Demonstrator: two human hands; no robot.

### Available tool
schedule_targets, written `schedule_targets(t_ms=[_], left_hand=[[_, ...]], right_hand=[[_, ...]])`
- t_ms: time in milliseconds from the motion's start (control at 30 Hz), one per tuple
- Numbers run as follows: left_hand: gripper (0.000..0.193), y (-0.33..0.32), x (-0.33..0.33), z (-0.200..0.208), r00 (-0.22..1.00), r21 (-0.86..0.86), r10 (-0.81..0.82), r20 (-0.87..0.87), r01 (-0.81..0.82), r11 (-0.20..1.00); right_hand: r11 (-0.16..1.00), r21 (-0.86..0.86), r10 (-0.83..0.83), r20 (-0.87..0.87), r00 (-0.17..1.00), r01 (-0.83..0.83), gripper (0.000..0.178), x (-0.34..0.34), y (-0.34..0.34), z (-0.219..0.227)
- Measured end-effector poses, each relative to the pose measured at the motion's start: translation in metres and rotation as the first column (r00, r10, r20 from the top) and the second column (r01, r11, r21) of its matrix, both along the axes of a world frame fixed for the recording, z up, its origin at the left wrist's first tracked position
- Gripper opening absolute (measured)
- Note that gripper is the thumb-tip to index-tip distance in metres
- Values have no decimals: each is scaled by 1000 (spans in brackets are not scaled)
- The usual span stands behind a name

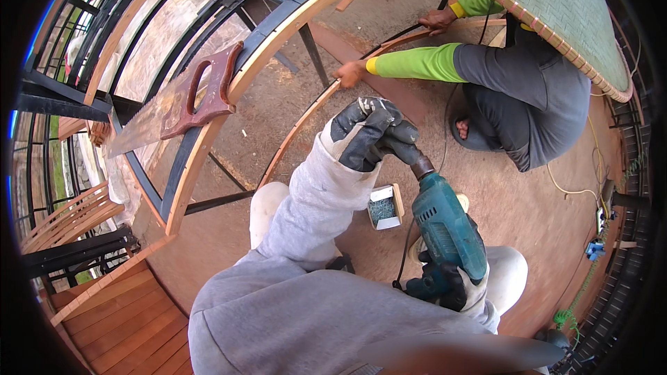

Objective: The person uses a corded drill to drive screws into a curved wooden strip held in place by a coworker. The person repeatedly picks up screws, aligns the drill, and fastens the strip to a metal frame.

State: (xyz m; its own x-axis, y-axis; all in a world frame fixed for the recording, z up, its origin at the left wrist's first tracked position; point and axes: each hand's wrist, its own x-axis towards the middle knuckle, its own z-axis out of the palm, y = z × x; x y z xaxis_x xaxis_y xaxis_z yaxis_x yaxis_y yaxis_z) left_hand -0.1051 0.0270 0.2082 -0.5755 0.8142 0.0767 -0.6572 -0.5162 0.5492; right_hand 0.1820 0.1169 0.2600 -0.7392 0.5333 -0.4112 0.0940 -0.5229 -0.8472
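My right hand (pixel 455 290), in a black-and-grey glove, grips the handle of a teal power drill (pixel 445 219). The drill points away from me, its dark chuck (pixel 421 166) at the far end. My left hand (pixel 372 132), gloved too, is closed at the tip of the chuck; its fingers hide the bit and whatever they pinch. Below that hand, a small open box of screws (pixel 383 208) sits on the floor. A handsaw (pixel 198 97) with a reddish-brown handle lies across the curved wood-and-metal frame (pixel 260 48) to the left.
Ahead on the right a person in a wide woven hat (pixel 556 14) crouches, both hands on a curved wooden strip (pixel 295 132). Cords and a blue plug (pixel 595 250) lie at the right. Wooden decking (pixel 132 312) and bent strips (pixel 76 219) are at lower left.
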Motion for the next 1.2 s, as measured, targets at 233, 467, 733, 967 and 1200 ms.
schedule_targets(t_ms=[233,467,733,967,1200], left_hand=[[14,-7,6,21,987,-151,86,-136,-106,983],[16,-8,8,22,974,-290,105,-202,-161,943],[17,-6,7,26,980,-256,116,-162,-156,954],[15,-8,-14,-2,994,-437,23,-102,-66,897],[70,-55,-77,-243,705,-844,637,312,-104,527]], right_hand=[[995,-3,98,171,980,-98,102,-12,2,22],[998,-1,70,129,989,-70,100,-10,0,12],[997,17,70,144,987,-74,100,-15,1,12],[994,59,76,199,977,-90,98,-9,1,9],[995,69,58,209,976,-74,96,2,-7,7]])
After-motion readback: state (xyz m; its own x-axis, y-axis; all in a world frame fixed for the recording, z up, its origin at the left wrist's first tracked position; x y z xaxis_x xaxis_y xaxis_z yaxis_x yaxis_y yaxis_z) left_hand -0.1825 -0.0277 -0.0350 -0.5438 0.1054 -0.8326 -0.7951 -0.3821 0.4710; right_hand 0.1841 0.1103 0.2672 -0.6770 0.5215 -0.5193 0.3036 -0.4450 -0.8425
